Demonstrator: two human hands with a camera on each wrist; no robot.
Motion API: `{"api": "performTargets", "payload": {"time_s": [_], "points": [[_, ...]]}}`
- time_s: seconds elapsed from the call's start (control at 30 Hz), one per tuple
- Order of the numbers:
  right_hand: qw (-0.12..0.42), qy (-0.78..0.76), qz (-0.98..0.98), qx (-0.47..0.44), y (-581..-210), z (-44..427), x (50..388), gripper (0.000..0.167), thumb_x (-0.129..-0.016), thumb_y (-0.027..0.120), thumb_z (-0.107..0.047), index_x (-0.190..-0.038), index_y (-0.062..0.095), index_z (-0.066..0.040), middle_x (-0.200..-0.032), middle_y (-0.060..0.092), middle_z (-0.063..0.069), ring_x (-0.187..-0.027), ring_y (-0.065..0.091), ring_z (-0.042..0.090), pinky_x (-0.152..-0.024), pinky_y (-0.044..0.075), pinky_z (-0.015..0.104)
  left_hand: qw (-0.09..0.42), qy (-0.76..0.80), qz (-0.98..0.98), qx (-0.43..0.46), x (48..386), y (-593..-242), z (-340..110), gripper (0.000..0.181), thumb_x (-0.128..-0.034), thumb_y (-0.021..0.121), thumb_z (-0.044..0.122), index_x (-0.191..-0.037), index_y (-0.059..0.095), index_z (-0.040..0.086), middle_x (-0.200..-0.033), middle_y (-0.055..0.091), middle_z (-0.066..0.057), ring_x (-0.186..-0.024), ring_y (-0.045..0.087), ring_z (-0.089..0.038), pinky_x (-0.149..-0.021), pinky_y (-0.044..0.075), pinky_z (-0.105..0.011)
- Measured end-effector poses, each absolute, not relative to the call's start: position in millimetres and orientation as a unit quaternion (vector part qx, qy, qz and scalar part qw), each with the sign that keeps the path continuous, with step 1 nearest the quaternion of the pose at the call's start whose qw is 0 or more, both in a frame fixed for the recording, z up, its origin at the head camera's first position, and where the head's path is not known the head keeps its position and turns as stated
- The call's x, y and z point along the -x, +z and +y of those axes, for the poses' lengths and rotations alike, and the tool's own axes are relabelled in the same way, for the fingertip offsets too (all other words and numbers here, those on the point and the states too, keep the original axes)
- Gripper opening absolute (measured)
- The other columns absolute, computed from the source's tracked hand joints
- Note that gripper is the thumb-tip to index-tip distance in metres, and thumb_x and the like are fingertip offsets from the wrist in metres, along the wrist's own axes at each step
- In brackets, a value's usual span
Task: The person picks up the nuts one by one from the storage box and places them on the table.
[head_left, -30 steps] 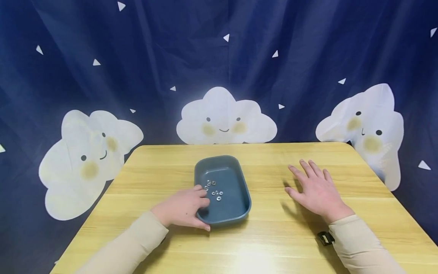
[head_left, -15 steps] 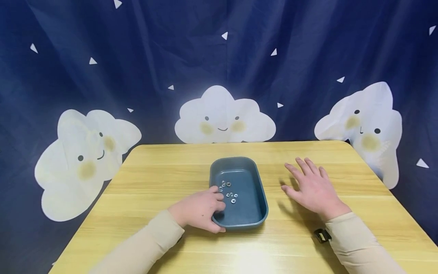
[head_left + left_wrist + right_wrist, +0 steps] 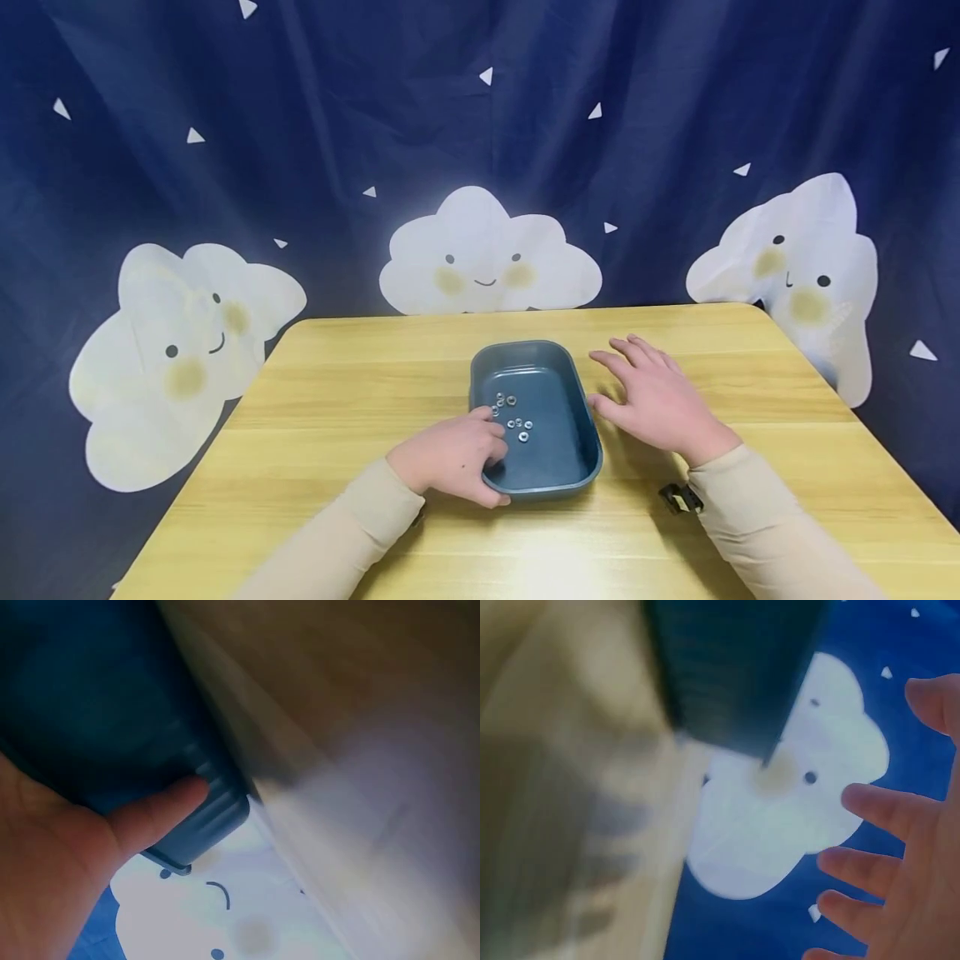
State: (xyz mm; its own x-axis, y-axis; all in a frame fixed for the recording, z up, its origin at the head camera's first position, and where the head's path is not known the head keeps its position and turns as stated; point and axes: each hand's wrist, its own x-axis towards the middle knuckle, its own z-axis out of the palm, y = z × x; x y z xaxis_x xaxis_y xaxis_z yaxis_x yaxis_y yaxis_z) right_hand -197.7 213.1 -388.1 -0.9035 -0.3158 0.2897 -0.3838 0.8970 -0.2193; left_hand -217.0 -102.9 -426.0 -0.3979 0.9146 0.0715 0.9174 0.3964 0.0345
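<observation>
A dark blue-green rectangular tray (image 3: 558, 458) with raised walls sits near the middle of the table. Several small shiny metal nuts (image 3: 523, 437) lie loose on its floor, toward the left side. My left hand (image 3: 453, 458) grips the tray's left wall near the front corner, fingers curled over the rim and thumb outside. In the left wrist view that thumb (image 3: 161, 814) presses along the tray's outer side. My right hand (image 3: 663, 408) hovers just right of the tray, fingers spread and holding nothing. The right wrist view shows its fingers (image 3: 877, 810) apart from the tray wall (image 3: 727, 690).
The light wooden table (image 3: 360, 367) has rounded far corners. Behind it hangs a dark blue curtain (image 3: 420, 100) printed with white clouds and small triangles. A black strap device (image 3: 681, 498) is at the right sleeve's cuff.
The tray has slid to the right across the table with my left hand on it, the nuts inside it. My right hand has moved left, closer to the tray.
</observation>
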Motion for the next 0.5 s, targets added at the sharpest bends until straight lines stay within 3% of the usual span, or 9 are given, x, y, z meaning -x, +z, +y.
{"api": "performTargets", "payload": {"time_s": [0.23,0.5], "points": [[0.113,0.153,-0.958,-0.217,-367.9,186.9,200.9,0.061,-0.093,0.063,-0.055,-0.136,0.062,-0.013,-0.143,0.053,0.018,-0.139,0.039,0.042,-0.111,0.030,0.057,-0.005,-0.048,-0.844,0.534,216.7,-424.0,-100.4,0.045,-0.0720,0.076,0.059,-0.060,0.048,0.025,-0.070,0.041,0.015,-0.079,0.036,-0.011,-0.077,0.034,-0.024],[0.121,0.172,-0.945,-0.249,-348.9,158.3,210.6,0.048,-0.090,0.066,-0.050,-0.122,0.070,-0.014,-0.123,0.064,0.003,-0.116,0.057,0.027,-0.100,0.044,0.047,-0.015,-0.047,-0.846,0.530,218.2,-424.1,-99.8,0.045,-0.0722,0.076,0.059,-0.058,0.049,0.026,-0.071,0.042,0.016,-0.079,0.036,-0.011,-0.076,0.034,-0.024]]}}
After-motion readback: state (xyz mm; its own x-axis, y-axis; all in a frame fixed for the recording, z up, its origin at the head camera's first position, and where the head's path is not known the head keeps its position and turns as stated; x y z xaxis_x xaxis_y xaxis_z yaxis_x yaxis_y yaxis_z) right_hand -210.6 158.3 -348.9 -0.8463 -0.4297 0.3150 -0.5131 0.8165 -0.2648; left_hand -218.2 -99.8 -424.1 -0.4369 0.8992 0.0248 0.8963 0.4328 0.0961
